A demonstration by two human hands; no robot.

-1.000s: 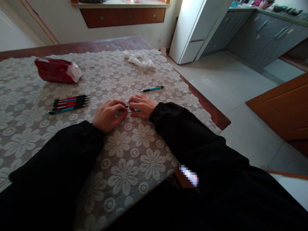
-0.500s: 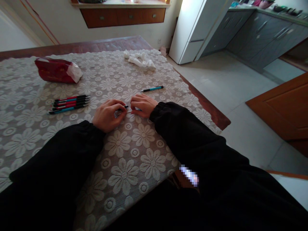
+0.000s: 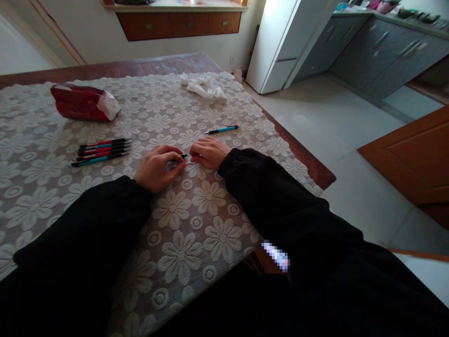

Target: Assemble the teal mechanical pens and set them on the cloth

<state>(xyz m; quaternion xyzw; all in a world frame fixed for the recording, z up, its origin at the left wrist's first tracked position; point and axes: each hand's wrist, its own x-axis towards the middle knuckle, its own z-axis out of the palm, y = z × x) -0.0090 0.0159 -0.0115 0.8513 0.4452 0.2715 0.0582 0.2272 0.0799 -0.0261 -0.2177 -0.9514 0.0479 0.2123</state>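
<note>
My left hand (image 3: 160, 168) rests on the lace tablecloth, its thumb and index finger pinched together. A small black pen part (image 3: 183, 155) shows at its fingertips. Close beside it, my right hand (image 3: 209, 153) has its fingers curled and closed. A thin pale rod (image 3: 188, 163), like part of a pen, bridges the small gap between both hands; most of it is hidden by the fingers. Just beyond my right hand lies a blue and black pen (image 3: 221, 130). Left of my left hand, several red, blue and black pens (image 3: 101, 152) lie side by side in a row.
A red pouch-like pack (image 3: 82, 103) with a white end stands at the back left of the tablecloth (image 3: 180, 255). Crumpled white plastic (image 3: 205, 88) lies at the far side. The wooden table edge (image 3: 298, 145) runs along the right, with a white fridge (image 3: 273, 47) beyond.
My right fingers have curled slightly, and a bit of blue that showed beneath them is now hidden. My left hand and the pens on the table stay in place.
</note>
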